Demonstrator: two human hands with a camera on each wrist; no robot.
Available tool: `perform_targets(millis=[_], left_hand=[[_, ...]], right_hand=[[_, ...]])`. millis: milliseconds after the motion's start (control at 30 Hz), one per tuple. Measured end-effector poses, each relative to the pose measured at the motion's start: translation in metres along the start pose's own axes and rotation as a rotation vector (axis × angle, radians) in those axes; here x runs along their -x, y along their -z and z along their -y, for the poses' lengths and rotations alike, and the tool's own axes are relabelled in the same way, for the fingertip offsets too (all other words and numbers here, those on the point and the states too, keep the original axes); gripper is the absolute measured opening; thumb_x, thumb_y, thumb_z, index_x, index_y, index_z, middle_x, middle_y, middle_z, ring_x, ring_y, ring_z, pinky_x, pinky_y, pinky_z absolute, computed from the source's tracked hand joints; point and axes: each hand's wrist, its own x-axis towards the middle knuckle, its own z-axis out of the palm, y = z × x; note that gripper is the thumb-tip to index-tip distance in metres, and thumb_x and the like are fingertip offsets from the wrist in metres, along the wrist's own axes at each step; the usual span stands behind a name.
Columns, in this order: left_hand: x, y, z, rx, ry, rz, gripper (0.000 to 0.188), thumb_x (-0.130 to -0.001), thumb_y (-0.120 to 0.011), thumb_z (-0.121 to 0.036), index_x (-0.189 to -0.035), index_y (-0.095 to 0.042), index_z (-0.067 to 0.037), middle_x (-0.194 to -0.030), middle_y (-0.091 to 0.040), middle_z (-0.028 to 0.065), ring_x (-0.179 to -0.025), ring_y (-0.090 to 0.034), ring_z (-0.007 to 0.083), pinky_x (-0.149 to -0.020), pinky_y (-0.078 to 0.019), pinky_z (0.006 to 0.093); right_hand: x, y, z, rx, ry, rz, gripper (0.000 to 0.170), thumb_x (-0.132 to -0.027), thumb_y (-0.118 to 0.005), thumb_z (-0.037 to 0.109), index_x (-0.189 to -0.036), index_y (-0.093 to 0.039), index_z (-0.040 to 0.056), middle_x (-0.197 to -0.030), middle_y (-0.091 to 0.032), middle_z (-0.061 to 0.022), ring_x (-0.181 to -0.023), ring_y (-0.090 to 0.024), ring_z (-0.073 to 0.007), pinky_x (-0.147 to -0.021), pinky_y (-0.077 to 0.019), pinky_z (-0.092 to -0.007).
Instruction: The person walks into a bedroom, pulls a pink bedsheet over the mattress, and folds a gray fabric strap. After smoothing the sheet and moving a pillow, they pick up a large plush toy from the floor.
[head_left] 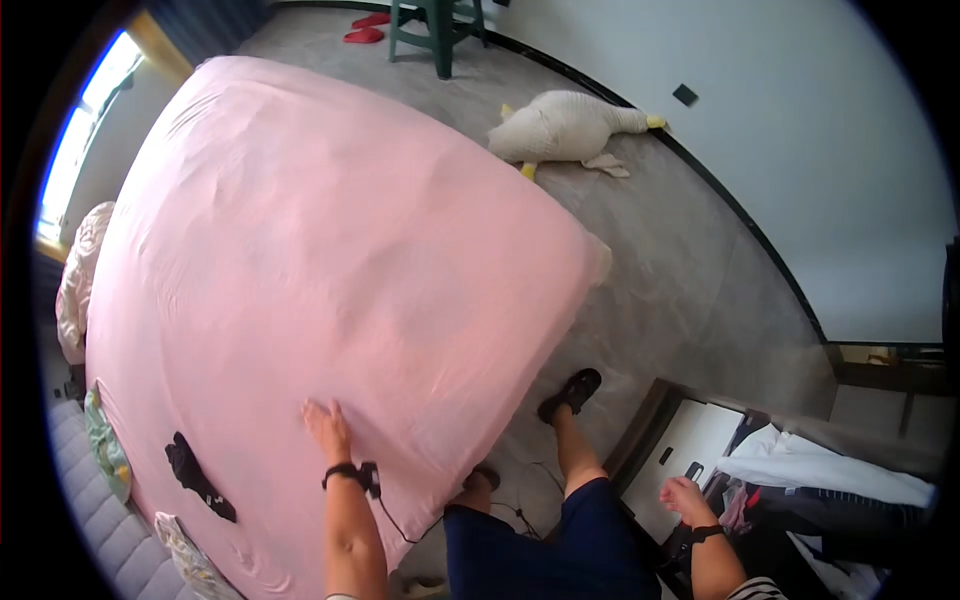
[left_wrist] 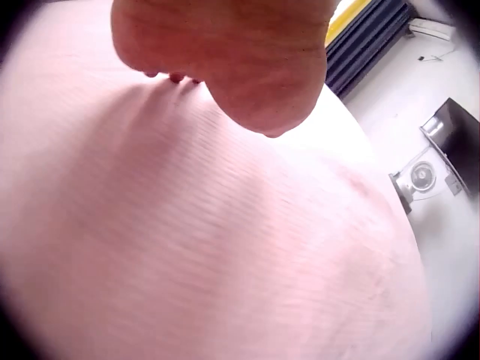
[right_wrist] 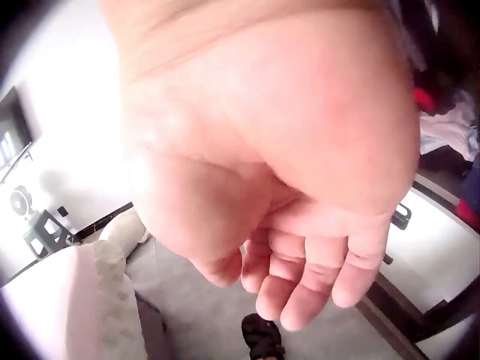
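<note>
A pink sheet covers the bed, lightly wrinkled. My left hand lies over the sheet near its front part, fingers spread; in the left wrist view the fingertips of that hand meet or nearly meet the pink cloth. Off the bed on the right, my right hand hangs in the air near a drawer with a white panel. Its fingers are loosely bent and hold nothing in the right wrist view, where the palm of the hand shows.
Black item lies on the bed's left part. A grey cushioned edge borders it. Clothes fill the storage at the lower right. On the floor are a plush goose, red slippers, a green stool and cables.
</note>
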Motion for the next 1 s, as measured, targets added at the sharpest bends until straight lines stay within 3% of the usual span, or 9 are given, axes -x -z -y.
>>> perform_targets(millis=[100,233,333,700,733,767,867,967,1000], left_hand=[[0.000,-0.031,-0.135,-0.045,-0.135,0.033,0.075,-0.085,-0.044,-0.046,-0.132,-0.023,0.008,-0.138,-0.023,0.0252,-0.131,-0.015,0.0350,-0.108,-0.0110,0.0402],[0.067,-0.063,-0.318,-0.066,-0.304,0.155,0.084,-0.080,-0.050,-0.047,-0.136,-0.015,0.005,-0.142,-0.010,0.0262,-0.133,-0.009,0.0372,-0.107,-0.0072,0.0460],[0.085,-0.060,-0.393,-0.035,-0.415,0.290,0.083,-0.080,-0.053,-0.044,-0.137,-0.014,0.001,-0.143,-0.008,0.0248,-0.133,-0.008,0.0373,-0.106,-0.0084,0.0475],[0.075,-0.034,-0.446,-0.118,-0.191,0.541,0.084,-0.077,-0.058,-0.041,-0.138,-0.013,-0.006,-0.144,-0.011,0.0193,-0.133,-0.012,0.0343,-0.105,-0.0179,0.0458],[0.074,-0.030,-0.449,-0.117,-0.157,0.571,0.084,-0.077,-0.058,-0.041,-0.138,-0.013,-0.006,-0.144,-0.011,0.0191,-0.133,-0.013,0.0343,-0.106,-0.0176,0.0455],[0.066,-0.065,-0.416,-0.117,-0.276,0.513,0.086,-0.076,-0.058,-0.041,-0.136,-0.014,0.000,-0.143,-0.012,0.0223,-0.132,-0.012,0.0356,-0.107,-0.0148,0.0438],[0.058,-0.065,-0.432,-0.077,-0.235,0.568,0.089,-0.077,-0.058,-0.042,-0.130,-0.015,0.015,-0.139,-0.014,0.0304,-0.131,-0.011,0.0401,-0.108,-0.0102,0.0415],[0.053,-0.056,-0.483,-0.145,-0.090,0.629,0.092,-0.078,-0.057,-0.044,-0.131,-0.011,0.016,-0.138,-0.010,0.0334,-0.131,-0.008,0.0416,-0.108,-0.0120,0.0437],[0.056,-0.053,-0.463,-0.156,-0.059,0.636,0.093,-0.078,-0.057,-0.044,-0.131,-0.010,0.016,-0.138,-0.009,0.0337,-0.131,-0.007,0.0411,-0.108,-0.0132,0.0436]], right_hand=[[-0.031,0.018,0.024,0.007,-0.041,0.008,0.019,-0.086,-0.053,0.027,-0.091,-0.055,0.0086,-0.077,-0.059,-0.0023,-0.068,-0.058,-0.0115,-0.056,-0.0423,-0.0237],[-0.062,0.064,0.073,-0.075,-0.007,0.048,0.017,-0.086,-0.052,0.025,-0.090,-0.055,0.0085,-0.077,-0.058,-0.0022,-0.069,-0.057,-0.0115,-0.055,-0.0420,-0.0223],[-0.084,0.099,0.112,-0.162,0.055,0.050,0.016,-0.086,-0.052,0.024,-0.090,-0.054,0.0083,-0.077,-0.058,-0.0023,-0.068,-0.057,-0.0111,-0.055,-0.0423,-0.0215],[-0.159,0.167,0.188,-0.194,-0.012,0.063,0.015,-0.085,-0.054,0.025,-0.090,-0.053,0.0107,-0.076,-0.059,-0.0008,-0.066,-0.058,-0.0110,-0.053,-0.0429,-0.0225],[-0.162,0.173,0.207,-0.185,-0.019,0.063,0.015,-0.085,-0.054,0.025,-0.090,-0.053,0.0112,-0.076,-0.059,-0.0006,-0.067,-0.059,-0.0110,-0.053,-0.0429,-0.0226],[-0.159,0.173,0.232,-0.175,-0.026,0.058,0.015,-0.085,-0.054,0.025,-0.091,-0.053,0.0117,-0.076,-0.059,-0.0004,-0.067,-0.059,-0.0110,-0.053,-0.0430,-0.0226],[-0.177,0.190,0.290,-0.158,-0.052,0.061,0.014,-0.085,-0.053,0.026,-0.093,-0.054,0.0133,-0.077,-0.060,0.0004,-0.069,-0.059,-0.0108,-0.055,-0.0438,-0.0236],[-0.199,0.201,0.376,-0.045,-0.068,0.026,0.018,-0.085,-0.054,0.027,-0.094,-0.054,0.0120,-0.079,-0.060,-0.0007,-0.069,-0.059,-0.0098,-0.056,-0.0443,-0.0236],[-0.210,0.205,0.410,0.002,-0.074,0.012,0.018,-0.085,-0.054,0.027,-0.095,-0.054,0.0113,-0.079,-0.060,-0.0010,-0.069,-0.058,-0.0099,-0.056,-0.0443,-0.0236]])
